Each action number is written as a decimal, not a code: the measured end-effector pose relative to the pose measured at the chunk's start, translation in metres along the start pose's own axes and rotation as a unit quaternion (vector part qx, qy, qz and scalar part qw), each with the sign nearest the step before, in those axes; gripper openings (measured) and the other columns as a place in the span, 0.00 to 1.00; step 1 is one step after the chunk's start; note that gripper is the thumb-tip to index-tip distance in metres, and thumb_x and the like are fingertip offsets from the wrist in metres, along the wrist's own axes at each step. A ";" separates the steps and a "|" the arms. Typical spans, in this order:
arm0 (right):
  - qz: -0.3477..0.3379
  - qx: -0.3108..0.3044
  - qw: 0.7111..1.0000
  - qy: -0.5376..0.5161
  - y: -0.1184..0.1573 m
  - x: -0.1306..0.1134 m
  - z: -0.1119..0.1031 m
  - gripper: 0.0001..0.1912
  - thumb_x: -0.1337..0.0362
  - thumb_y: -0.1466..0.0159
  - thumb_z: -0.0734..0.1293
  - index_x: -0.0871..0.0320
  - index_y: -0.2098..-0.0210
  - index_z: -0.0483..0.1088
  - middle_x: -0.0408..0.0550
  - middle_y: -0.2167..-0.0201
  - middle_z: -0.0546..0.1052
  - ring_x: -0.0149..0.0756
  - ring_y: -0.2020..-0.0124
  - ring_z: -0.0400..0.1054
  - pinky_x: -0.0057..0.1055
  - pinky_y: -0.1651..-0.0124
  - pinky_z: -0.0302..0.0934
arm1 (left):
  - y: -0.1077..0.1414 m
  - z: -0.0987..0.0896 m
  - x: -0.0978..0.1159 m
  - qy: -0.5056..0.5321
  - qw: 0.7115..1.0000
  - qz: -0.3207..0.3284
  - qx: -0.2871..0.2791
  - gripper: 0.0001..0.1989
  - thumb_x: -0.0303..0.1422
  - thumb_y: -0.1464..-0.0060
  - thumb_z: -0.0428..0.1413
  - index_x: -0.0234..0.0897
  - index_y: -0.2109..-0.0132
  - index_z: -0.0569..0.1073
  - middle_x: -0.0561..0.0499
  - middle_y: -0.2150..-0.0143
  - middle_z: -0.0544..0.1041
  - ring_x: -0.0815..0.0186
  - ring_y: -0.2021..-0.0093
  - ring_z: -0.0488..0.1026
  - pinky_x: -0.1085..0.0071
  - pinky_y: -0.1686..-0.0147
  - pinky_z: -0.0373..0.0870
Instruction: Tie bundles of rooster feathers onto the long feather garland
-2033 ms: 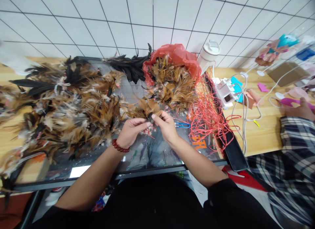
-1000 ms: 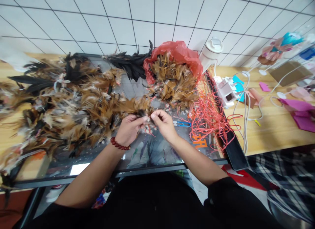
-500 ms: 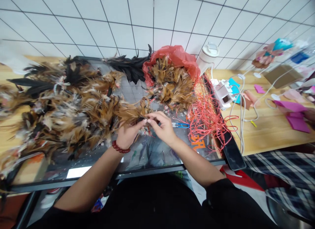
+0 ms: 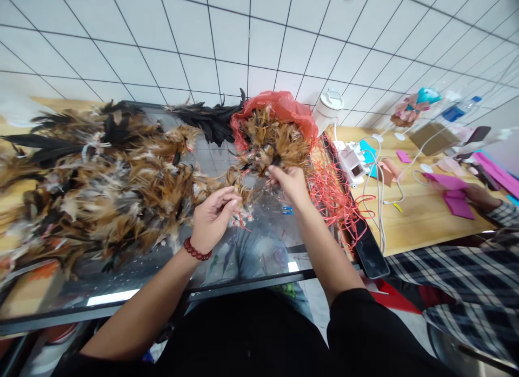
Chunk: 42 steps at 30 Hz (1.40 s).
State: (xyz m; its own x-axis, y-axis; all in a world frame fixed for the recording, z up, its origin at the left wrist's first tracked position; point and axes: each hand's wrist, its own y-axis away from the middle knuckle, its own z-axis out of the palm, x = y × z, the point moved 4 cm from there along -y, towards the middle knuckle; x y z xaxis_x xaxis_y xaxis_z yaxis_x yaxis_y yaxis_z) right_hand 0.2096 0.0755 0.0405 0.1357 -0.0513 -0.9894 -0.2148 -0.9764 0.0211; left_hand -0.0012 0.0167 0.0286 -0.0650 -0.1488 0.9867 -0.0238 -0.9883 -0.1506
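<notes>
Reaches over the sheet with the right hand (image 4: 288, 183), thumb and forefinger foremost, up to the near edge of the brown feathers (image 4: 279, 141) in the mouth of the red plastic bag (image 4: 279, 100). Cannot tell, with the fingertips blurred against the plumes, whether pinching any or just touching. Keeps the left hand (image 4: 213, 217) nearer and lower, palm turned inward, fingers loosely curled and thumb a little apart from them, with nothing clearly in that grip; likely kept there for being right beside the small feather bunch (image 4: 243, 192) at the middle.

Sees the large feather pile (image 4: 133, 187) spread across the left, probably for having room to lie loose, and black feathers (image 4: 206, 117) at the far side, perhaps laid apart for their colour. Finds the bag opened toward the near side, apparently for easy access.

Has the blue-handled tool (image 4: 287, 210) lying just left of the right wrist, seemingly for a short reach, and the red string (image 4: 328, 196) heaped along the right edge of the dark sheet (image 4: 284, 233), off the middle. Leaves the white cup (image 4: 328, 107) far right, beside the bag, and the phone (image 4: 371, 252) near right, well away from the plumes on the left.
</notes>
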 end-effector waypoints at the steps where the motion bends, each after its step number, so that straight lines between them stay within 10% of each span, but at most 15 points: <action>1: 0.020 0.015 1.000 0.007 -0.010 0.001 -0.009 0.16 0.54 0.41 0.68 0.59 0.79 0.69 0.43 0.83 0.72 0.28 0.83 0.62 0.27 0.76 0.57 | -0.001 -0.001 -0.001 -0.008 1.000 0.005 0.000 0.18 0.35 0.49 0.63 0.35 0.51 0.75 0.47 0.62 0.81 0.67 0.70 0.77 0.70 0.65 0.75; 6: 0.049 0.031 0.986 0.153 -0.033 0.010 -0.038 0.16 0.54 0.39 0.67 0.59 0.76 0.68 0.42 0.84 0.72 0.26 0.85 0.63 0.25 0.77 0.56 | -0.006 -0.006 -0.002 -0.015 0.999 0.010 0.030 0.17 0.36 0.48 0.62 0.35 0.52 0.75 0.49 0.64 0.81 0.69 0.71 0.76 0.72 0.67 0.74; 13: -0.108 0.131 0.975 0.142 -0.018 -0.003 -0.054 0.10 0.58 0.41 0.68 0.58 0.65 0.68 0.41 0.75 0.73 0.28 0.76 0.66 0.26 0.70 0.61 | -0.015 -0.016 -0.004 0.035 0.995 0.005 0.093 0.17 0.36 0.52 0.65 0.35 0.55 0.75 0.49 0.66 0.80 0.71 0.73 0.74 0.74 0.72 0.72; 20: -0.227 -0.025 0.935 0.270 0.028 -0.011 0.007 0.05 0.61 0.38 0.66 0.55 0.66 0.74 0.47 0.68 0.76 0.36 0.65 0.70 0.33 0.57 0.63 | -0.025 -0.026 -0.016 0.104 0.981 -0.017 0.163 0.19 0.33 0.58 0.66 0.36 0.57 0.75 0.52 0.65 0.77 0.74 0.77 0.71 0.76 0.77 0.69; 24: -0.216 -0.030 0.925 0.311 0.033 0.001 0.023 0.16 0.65 0.38 0.65 0.54 0.51 0.73 0.52 0.57 0.77 0.39 0.63 0.71 0.36 0.55 0.64 | -0.027 -0.029 -0.018 0.113 0.977 -0.034 0.177 0.19 0.34 0.60 0.67 0.36 0.58 0.74 0.52 0.66 0.77 0.74 0.77 0.71 0.77 0.77 0.68; 32: -0.213 0.096 0.912 0.337 0.013 -0.015 -0.051 0.16 0.61 0.38 0.66 0.59 0.53 0.74 0.52 0.59 0.76 0.35 0.68 0.69 0.35 0.56 0.65 | -0.027 -0.029 -0.018 0.140 0.971 -0.060 0.185 0.18 0.32 0.62 0.67 0.34 0.61 0.75 0.53 0.68 0.76 0.75 0.77 0.70 0.77 0.78 0.68; 37: -0.121 -0.042 0.825 0.551 0.024 -0.004 -0.056 0.25 0.57 0.42 0.70 0.56 0.46 0.71 0.54 0.51 0.72 0.42 0.58 0.71 0.35 0.58 0.65 | -0.028 -0.030 -0.016 0.164 0.966 -0.050 0.194 0.17 0.30 0.64 0.67 0.34 0.63 0.76 0.53 0.69 0.77 0.74 0.78 0.70 0.77 0.79 0.67; 42: -0.105 -0.067 0.734 0.667 0.028 -0.007 -0.060 0.14 0.65 0.35 0.60 0.55 0.58 0.77 0.54 0.55 0.73 0.42 0.59 0.72 0.34 0.61 0.61 | -0.031 -0.034 -0.018 0.182 0.960 -0.050 0.207 0.16 0.30 0.66 0.67 0.33 0.64 0.76 0.52 0.70 0.77 0.74 0.79 0.70 0.77 0.80 0.67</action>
State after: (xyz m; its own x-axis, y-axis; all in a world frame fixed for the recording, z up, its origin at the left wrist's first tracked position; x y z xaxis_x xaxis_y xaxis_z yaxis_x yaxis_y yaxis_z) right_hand 0.2608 0.0355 0.0569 0.9984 0.0307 0.0465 0.0311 -0.9995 -0.0086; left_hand -0.0333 0.0510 0.0137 -0.4292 -0.1063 0.8969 0.3460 -0.9366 0.0545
